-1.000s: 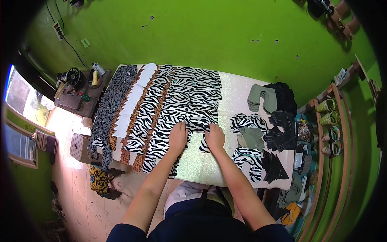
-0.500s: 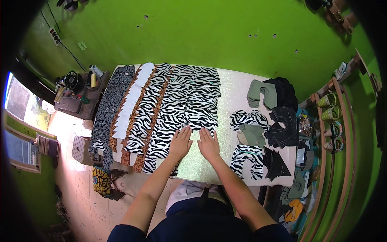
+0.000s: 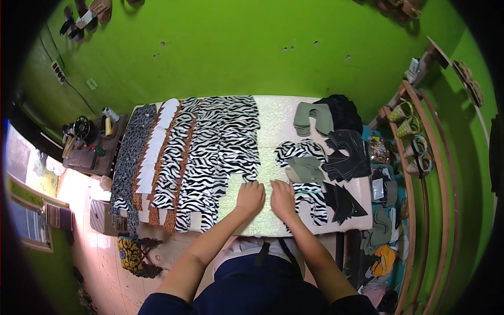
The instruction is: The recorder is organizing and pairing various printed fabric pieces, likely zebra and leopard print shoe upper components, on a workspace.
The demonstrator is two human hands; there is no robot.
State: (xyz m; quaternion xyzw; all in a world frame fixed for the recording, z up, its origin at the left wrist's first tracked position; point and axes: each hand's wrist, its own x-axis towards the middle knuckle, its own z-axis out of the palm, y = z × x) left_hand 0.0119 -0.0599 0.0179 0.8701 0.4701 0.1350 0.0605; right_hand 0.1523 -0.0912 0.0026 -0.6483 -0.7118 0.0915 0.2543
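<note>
My left hand rests low over the bare pale strip of the table, just right of the lower edge of the zebra-print pieces. Its fingers are curled in, and nothing shows in them. Close by on the right, my right hand is also closed, with no held thing visible. It is beside a zebra-print arch-shaped piece and just below a small pile of olive pieces. Overlapping rows of zebra-print, white, brown-patterned and grey-patterned pieces cover the table's left side.
The pale table stands against a green wall. Black cut pieces and an olive stack lie at its right. Left stands a small side table with thread spools. A wooden rack with sandals is at the right.
My hands have pulled back from the zebra-print edge, and their flat fingers have curled in. The view has shifted right, so the table appears farther left.
</note>
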